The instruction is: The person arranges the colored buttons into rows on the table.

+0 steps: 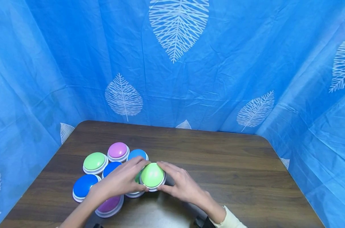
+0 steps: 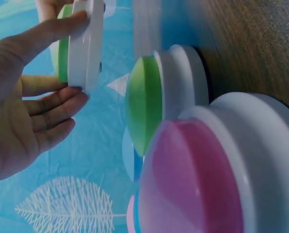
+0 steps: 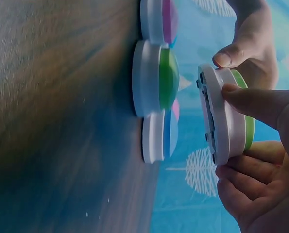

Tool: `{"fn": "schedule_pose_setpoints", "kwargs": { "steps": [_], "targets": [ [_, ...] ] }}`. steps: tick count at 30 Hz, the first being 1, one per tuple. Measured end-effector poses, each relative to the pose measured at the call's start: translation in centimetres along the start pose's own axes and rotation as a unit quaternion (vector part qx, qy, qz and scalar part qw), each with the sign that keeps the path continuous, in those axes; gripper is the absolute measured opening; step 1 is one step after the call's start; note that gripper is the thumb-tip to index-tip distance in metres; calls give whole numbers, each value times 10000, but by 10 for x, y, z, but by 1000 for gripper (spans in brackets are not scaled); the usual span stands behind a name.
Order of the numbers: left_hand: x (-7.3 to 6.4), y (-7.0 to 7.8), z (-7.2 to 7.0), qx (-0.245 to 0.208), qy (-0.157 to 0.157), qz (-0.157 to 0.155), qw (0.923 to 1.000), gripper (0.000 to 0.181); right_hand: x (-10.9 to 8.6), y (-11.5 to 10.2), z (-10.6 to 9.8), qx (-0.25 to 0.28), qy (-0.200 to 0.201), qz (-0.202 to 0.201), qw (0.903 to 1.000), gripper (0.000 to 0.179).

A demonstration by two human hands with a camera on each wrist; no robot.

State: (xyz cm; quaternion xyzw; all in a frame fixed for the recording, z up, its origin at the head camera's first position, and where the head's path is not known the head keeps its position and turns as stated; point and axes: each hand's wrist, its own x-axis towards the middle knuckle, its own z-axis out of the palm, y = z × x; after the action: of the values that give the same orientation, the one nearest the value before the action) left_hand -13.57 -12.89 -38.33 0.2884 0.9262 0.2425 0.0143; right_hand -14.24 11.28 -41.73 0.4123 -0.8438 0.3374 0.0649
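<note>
A round push button with a light green dome and white base [image 1: 152, 175] is held up off the table between both hands. My left hand [image 1: 118, 180] pinches its left side with thumb and fingers. On the opposite side, my right hand [image 1: 184, 185] grips the rim the same way. Small dark feet line the raised underside in the right wrist view. Just below and left of it, another green button [image 3: 166, 80] stands on the table, mostly covered by my left hand in the head view. A purple button [image 1: 109, 204] lies under my left forearm.
Left of my hands the wooden table [image 1: 218, 158] bears more buttons: light green [image 1: 94, 161], pink [image 1: 117, 149], light blue [image 1: 136, 154], dark blue [image 1: 111, 167] and another blue [image 1: 85, 186]. A blue curtain with white leaf prints [image 1: 218, 63] surrounds the table's back and sides.
</note>
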Motion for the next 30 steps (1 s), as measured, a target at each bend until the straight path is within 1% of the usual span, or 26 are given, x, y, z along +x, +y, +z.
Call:
{"fn": "schedule_pose_setpoints", "kwargs": {
  "steps": [3,6,10,15,18,22,30],
  "targets": [
    [8,0,3,38,15,42,10000,74,0,5,-3,-57,15,74,10000,71],
    [16,-2,6,67,-68,42,9999,73,1,11,-4,-95,-48,176,9998,72],
    [25,-4,10,127,-176,131,9997,71,1,17,-5,-74,-152,391,9991,73],
    [34,-6,14,259,-224,261,9991,68,0,25,-4,-63,-200,581,9981,71],
    [40,-7,15,323,-288,250,9987,68,0,29,-4,-91,-225,658,9975,71],
    [47,-6,17,411,-423,147,9982,67,0,34,-5,-148,-253,750,9968,70],
    [62,-5,22,557,-497,47,9972,70,3,45,-11,-180,-377,925,9948,69]
  ]
}}
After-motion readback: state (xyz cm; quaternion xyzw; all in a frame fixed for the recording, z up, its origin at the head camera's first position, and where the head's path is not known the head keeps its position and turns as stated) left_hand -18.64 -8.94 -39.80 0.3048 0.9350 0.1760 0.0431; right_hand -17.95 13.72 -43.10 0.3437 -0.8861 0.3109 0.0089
